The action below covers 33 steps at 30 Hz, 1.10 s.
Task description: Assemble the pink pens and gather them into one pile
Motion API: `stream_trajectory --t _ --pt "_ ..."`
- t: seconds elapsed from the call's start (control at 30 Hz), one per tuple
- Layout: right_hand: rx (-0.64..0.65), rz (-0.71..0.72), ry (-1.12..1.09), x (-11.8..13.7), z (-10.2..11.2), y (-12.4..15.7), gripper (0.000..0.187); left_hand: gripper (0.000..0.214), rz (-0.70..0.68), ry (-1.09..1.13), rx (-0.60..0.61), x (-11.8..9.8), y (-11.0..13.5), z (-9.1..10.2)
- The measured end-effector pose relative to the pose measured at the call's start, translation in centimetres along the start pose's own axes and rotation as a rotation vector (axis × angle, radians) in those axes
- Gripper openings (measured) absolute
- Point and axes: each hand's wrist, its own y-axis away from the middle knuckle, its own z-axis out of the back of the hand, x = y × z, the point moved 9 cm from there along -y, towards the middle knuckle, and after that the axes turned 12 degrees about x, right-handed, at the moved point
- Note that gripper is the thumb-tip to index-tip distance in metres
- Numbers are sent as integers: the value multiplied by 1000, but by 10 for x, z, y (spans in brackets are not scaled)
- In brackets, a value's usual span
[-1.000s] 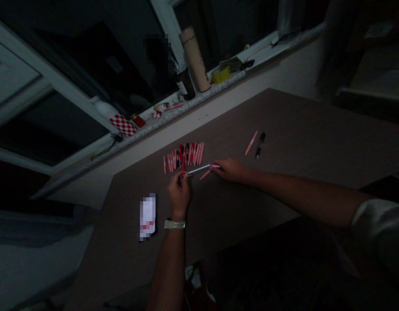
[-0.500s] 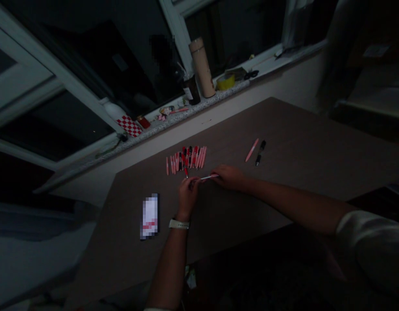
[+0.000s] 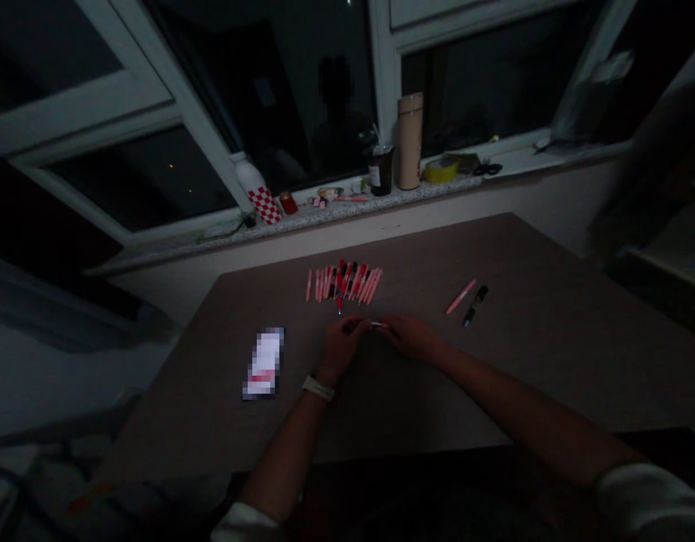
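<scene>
Just in front of the pile of pens, both my hands are closed on a slim pen (image 3: 376,324); only a short pale stretch shows between them. My left hand (image 3: 341,345), with a light watch at the wrist, grips its left end. At the other end, the fingers of my right hand (image 3: 408,336) are wrapped round it, hiding most of it. Beyond the hands lies a row of pink, red and black pens (image 3: 347,282), one red pen (image 3: 339,302) sticking out toward me. Further right, a pink pen (image 3: 461,296) lies beside a black pen (image 3: 475,306).
On the brown table (image 3: 257,293) a phone (image 3: 263,364) with a lit screen lies at left. Along the windowsill (image 3: 318,218) stand a checkered bottle (image 3: 260,192), a red jar (image 3: 288,202), a dark cup (image 3: 380,170), a beige flask (image 3: 409,141) and yellow tape (image 3: 440,171).
My hands have come closer together, so less of the pen shows between them. The view has levelled and shifted. The pens and phone on the table stay put.
</scene>
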Motion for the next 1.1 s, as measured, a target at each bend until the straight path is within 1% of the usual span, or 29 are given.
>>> stream_trajectory --t 0.1,0.17,0.23,0.3,0.37,0.43,0.53,0.6,0.7,0.8,0.9,1.0,1.1 --pt "8 -33 -18 -4 -2 0 33 23 11 56 26 -4 -3 -5" --pt "11 -51 -39 -5 -2 1 33 25 17 72 68 -6 -5 -8" --pt "4 -72 -57 -6 -1 3 32 37 7 61 112 -6 -8 -10" --pt "-22 -86 -73 -7 1 6 32 52 -37 -14 126 -8 -11 -8" --pt "-65 -100 -93 -10 4 10 34 58 -108 -167 116 -10 -14 -5" --pt "-132 -109 -133 -15 10 14 37 56 -162 -344 113 -9 -16 -4" --pt "-268 -137 -229 -27 21 21 42 47 -140 -530 124 2 -17 -6" --pt "-342 -179 -303 -37 27 25 45 40 -129 -585 128 8 -16 -8" --pt "-394 -223 -398 -47 30 30 48 33 -148 -616 130 10 -13 -10" --pt "-406 -218 -458 -49 32 31 48 28 -166 -590 101 9 -12 -7" --pt "-346 -207 -451 -45 29 29 46 26 -151 -434 37 13 -13 4" --pt "-259 -190 -392 -39 25 25 44 28 -70 -226 3 25 -14 15" --pt "-211 -162 -350 -34 23 22 42 29 1 -134 -39 31 -14 21"
